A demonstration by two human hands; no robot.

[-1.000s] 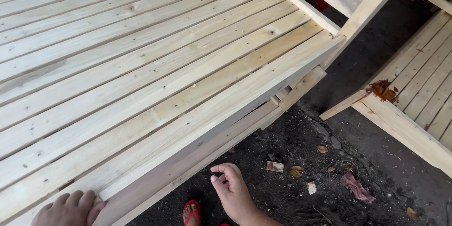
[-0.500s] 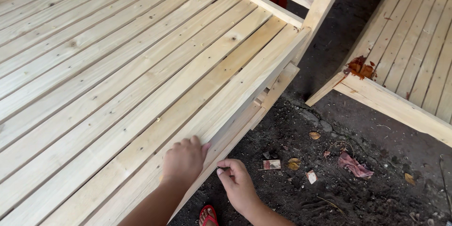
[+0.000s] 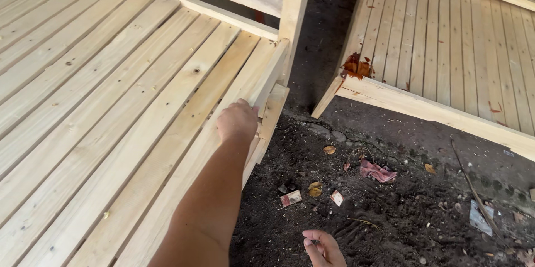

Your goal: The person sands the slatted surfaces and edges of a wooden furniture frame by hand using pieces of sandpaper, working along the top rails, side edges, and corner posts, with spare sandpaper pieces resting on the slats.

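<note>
The left hand point(image 3: 238, 122) is curled over the slatted wooden bed frame's side rail point(image 3: 266, 80), whose long axis runs away up-right toward the corner post point(image 3: 295, 16), while the right hand point(image 3: 322, 247) is held loosely half-curled and empty, low over the dirt floor point(image 3: 390, 211).

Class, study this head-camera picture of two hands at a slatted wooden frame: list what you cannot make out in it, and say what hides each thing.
- Left hand fingertips: curled over the side rail of the wooden frame, hidden by the hand's own back.
- Right hand: cut off by the bottom edge; whether it holds anything cannot be told.
- Underside of the frame: covered by the slats.
- Small scraps on the dirt: too small to identify.
</note>
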